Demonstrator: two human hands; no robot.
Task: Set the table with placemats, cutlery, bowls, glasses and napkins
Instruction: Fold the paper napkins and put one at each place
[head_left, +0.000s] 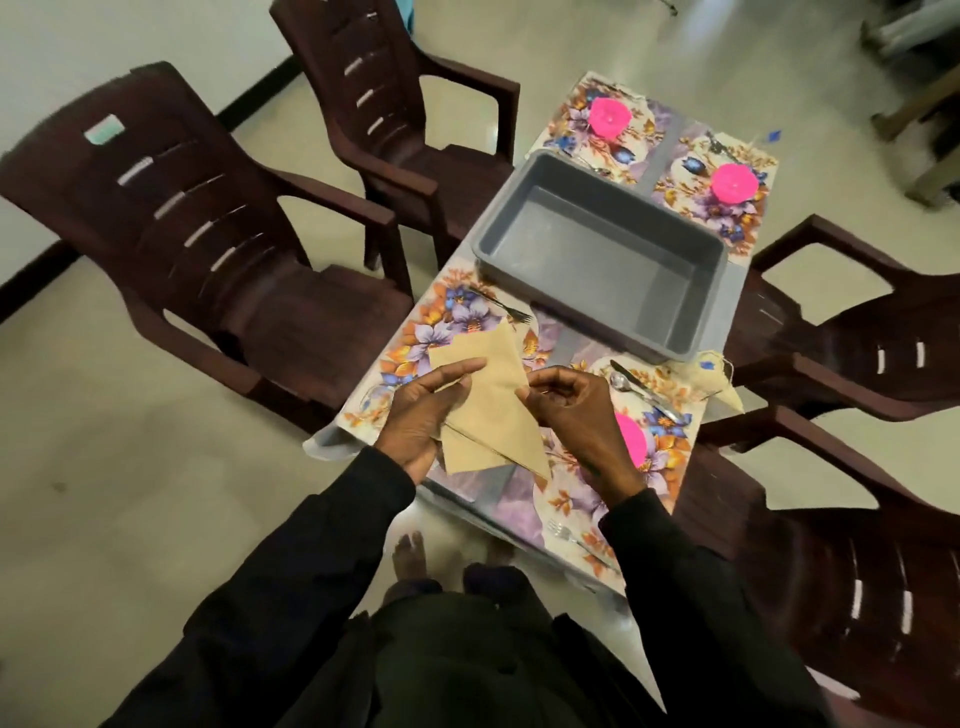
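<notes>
- While both hands grip it, left hand and right hand hold tan napkin above near table edge.
- Grey tub fills table centre; chairs crowd both sides.

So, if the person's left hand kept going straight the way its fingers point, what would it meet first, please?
The left hand points up and right across the folded tan paper napkin it holds. Beyond that, probably the grey rectangular plastic tub; depth is unclear.
</notes>
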